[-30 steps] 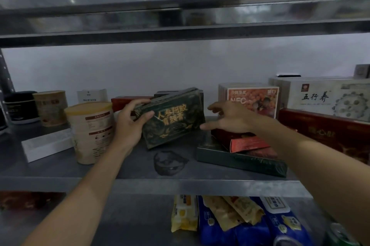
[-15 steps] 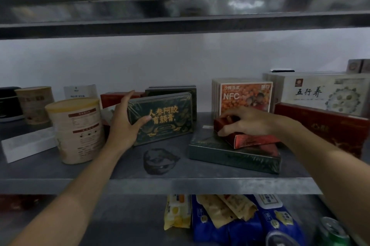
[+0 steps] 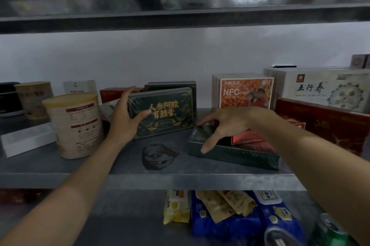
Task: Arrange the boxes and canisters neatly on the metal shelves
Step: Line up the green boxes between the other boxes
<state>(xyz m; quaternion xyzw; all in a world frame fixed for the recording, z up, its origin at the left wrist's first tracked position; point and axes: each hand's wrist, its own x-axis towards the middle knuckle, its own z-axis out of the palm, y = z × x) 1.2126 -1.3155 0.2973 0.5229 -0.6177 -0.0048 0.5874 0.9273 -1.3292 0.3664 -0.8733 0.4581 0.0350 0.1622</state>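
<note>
My left hand (image 3: 124, 121) grips the left end of an upright dark green box with gold characters (image 3: 166, 113), thumb on its front, fingers over its top. That box stands on the metal shelf (image 3: 120, 180) in front of another green box (image 3: 170, 85). My right hand (image 3: 226, 125) spans the left end of a flat green box (image 3: 240, 153), thumb on the near edge, fingers at the far edge. A small red box (image 3: 248, 137) lies on top of it by my wrist. A cream canister (image 3: 76, 125) stands left of my left hand.
Further left are a second canister (image 3: 34, 99), a black tub (image 3: 10, 97) and a long white box (image 3: 26, 139). Right stand an orange NFC box (image 3: 245, 91), a large white box (image 3: 324, 89) and a dark red box (image 3: 330, 125). Snack packs (image 3: 226, 221) fill the lower shelf.
My left hand has set the tilted green box upright against the back row. My right hand left the small red box and moved left onto the flat green box.
</note>
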